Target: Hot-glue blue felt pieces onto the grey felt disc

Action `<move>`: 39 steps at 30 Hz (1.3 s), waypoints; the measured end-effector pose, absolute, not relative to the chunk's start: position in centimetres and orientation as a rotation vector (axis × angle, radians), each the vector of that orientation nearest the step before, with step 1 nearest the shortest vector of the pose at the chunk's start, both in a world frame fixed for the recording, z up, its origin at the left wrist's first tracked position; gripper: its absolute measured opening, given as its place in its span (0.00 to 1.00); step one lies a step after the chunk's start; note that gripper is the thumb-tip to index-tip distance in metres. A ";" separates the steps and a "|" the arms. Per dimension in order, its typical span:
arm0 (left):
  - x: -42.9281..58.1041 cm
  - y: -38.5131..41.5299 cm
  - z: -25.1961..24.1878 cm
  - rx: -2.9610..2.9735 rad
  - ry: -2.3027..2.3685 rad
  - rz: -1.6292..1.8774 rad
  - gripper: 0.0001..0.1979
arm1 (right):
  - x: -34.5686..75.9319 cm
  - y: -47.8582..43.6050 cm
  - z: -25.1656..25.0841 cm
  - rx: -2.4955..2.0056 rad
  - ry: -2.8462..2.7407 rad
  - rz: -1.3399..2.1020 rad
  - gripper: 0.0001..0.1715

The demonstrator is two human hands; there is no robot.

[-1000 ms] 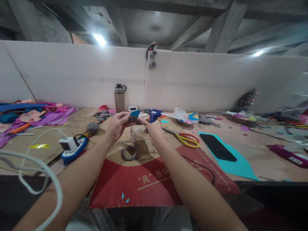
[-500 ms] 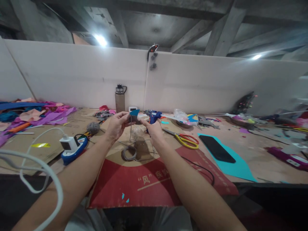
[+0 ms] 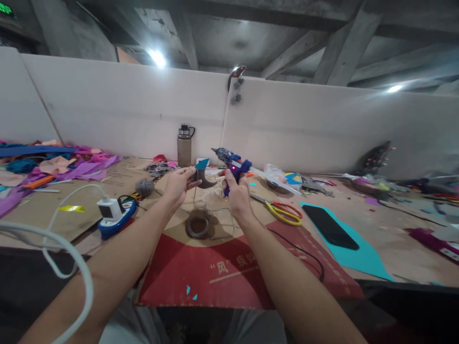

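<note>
Between its fingers my left hand (image 3: 179,185) pinches a dark grey curved piece (image 3: 206,180) with a blue pointed tip (image 3: 202,164). A thin grey cord hangs from there towards a coil (image 3: 198,226) lying on the cardboard. My right hand (image 3: 236,193) is wrapped round the handle of a blue glue gun (image 3: 238,166), whose nozzle points up and to the left. The gun is above and to the right of the grey piece, apart from it.
Scissors with red and yellow handles (image 3: 285,213) lie right of my right hand. A black phone (image 3: 332,226) rests on turquoise sheet. At left are a power strip (image 3: 122,220), a white cable and coloured scraps (image 3: 57,165). A bottle (image 3: 184,147) stands by the partition.
My right hand has lifted the glue gun and turned it nozzle-up, away from the grey piece. More of that curved piece now shows. The view has shifted slightly.
</note>
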State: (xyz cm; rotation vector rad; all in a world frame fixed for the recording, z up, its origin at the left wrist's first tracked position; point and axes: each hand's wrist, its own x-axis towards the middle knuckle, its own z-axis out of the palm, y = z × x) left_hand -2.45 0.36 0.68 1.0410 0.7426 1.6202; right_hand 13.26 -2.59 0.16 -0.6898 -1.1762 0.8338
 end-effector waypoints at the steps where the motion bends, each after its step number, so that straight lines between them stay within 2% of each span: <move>1: -2.5 0.3 0.7 1.039 0.741 1.625 0.06 | 13.1 -2.8 0.2 -0.671 -1.207 0.855 0.16; 11: -2.6 0.5 0.9 0.968 0.768 1.720 0.05 | 12.6 -3.4 0.2 -0.649 -1.314 0.999 0.14; 23: -2.9 0.8 1.0 0.902 0.735 1.736 0.04 | 12.7 -2.8 -0.4 -0.621 -1.303 1.115 0.15; 39: -2.7 0.4 1.3 1.008 0.766 1.771 0.07 | 12.8 -2.8 -0.4 -0.718 -1.356 1.056 0.17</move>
